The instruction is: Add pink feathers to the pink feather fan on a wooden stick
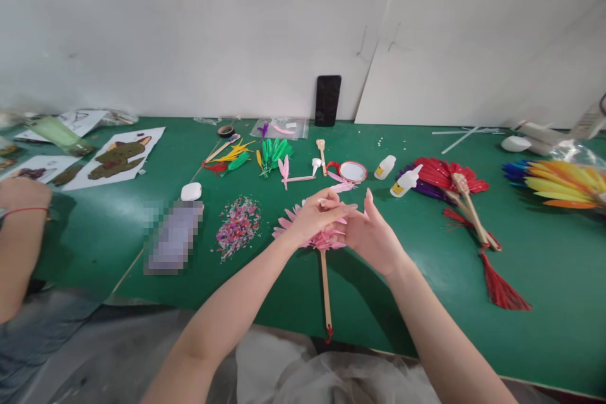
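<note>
Feather fan (pixel 326 241), pink, on green table (pixel 407 328), below both hands.
Left hand (pixel 315 218) has its fingers extended across the right palm; whether they pinch anything cannot be told. Right hand (pixel 374 237) holds its thumb raised apart, other fingers partly hidden. Clear bag (pixel 299 132) shows a pink strip; inside or on top is unclear. Round container (pixel 353 181) shows white within its red rim. Contents of two yellow-labelled bottles cannot be read.

Pink feather fan w/ wooden handle (pixel 325 290): upper part hidden behind both hands. Flat pale-purple item (pixel 174 238), L side, pixelated, details n/a. Rainbow feather fan (pixel 561 184) cut off at R edge; co-worker's forearm (pixel 19 246) cropped at L.
</note>
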A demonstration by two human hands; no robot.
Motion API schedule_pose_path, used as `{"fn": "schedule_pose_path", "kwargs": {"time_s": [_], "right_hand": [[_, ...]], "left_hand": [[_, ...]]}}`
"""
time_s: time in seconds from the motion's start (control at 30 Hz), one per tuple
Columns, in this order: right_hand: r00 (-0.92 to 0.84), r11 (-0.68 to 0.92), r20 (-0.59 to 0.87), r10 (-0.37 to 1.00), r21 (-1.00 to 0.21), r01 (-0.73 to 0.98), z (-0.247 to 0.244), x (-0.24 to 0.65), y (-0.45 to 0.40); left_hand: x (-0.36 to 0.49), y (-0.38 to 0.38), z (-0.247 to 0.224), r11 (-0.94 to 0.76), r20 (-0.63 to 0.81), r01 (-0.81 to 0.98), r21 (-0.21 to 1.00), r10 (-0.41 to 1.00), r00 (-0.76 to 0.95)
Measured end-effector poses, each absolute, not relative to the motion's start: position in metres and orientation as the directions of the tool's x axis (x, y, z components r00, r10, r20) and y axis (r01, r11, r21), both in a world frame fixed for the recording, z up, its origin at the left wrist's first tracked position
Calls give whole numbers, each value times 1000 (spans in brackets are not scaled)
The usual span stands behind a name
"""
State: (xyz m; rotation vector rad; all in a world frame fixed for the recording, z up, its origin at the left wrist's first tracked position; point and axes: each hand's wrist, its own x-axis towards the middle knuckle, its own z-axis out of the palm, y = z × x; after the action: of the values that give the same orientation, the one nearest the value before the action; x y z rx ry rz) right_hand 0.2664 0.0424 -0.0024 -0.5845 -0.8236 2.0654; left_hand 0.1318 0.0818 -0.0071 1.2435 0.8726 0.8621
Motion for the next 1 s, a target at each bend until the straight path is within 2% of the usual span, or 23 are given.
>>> {"fn": "schedule_pose_path", "kwargs": {"time_s": [0.1, 0.27, 0.4, 0.53, 0.67, 0.73, 0.87, 1.0], "right_hand": [[-532, -445, -116, 839, -709, -548, -2, 268, 43], [-466, -409, -125, 876, -706, -578, 2, 273, 44], [-492, -423, -106, 864, -682, -596, 3, 273, 43], [-531, -432, -91, 843, -703, -565, 1, 270, 43], [-525, -415, -98, 846, -739, -531, -1, 269, 44], [-505, -390, -85, 859, -747, -538, -1, 269, 44], [-481, -371, -87, 872, -758, -536, 0, 270, 44], [-450, -363, -104, 887, -759, -541, -1, 272, 45]], "left_hand": [[131, 83, -8, 115, -59, -87, 990, 873, 483], [127, 87, -7, 26, 15, -89, 996, 903, 430], [127, 88, -5, 32, 2, -71, 997, 904, 428], [130, 86, -5, 115, -50, -112, 987, 882, 468], [132, 86, -5, 92, -63, -65, 994, 932, 356], [132, 86, -5, 42, -27, -47, 998, 959, 281], [129, 89, -4, -34, 45, -49, 998, 971, 237], [124, 92, -3, -181, 176, 20, 983, 973, 152]]}}
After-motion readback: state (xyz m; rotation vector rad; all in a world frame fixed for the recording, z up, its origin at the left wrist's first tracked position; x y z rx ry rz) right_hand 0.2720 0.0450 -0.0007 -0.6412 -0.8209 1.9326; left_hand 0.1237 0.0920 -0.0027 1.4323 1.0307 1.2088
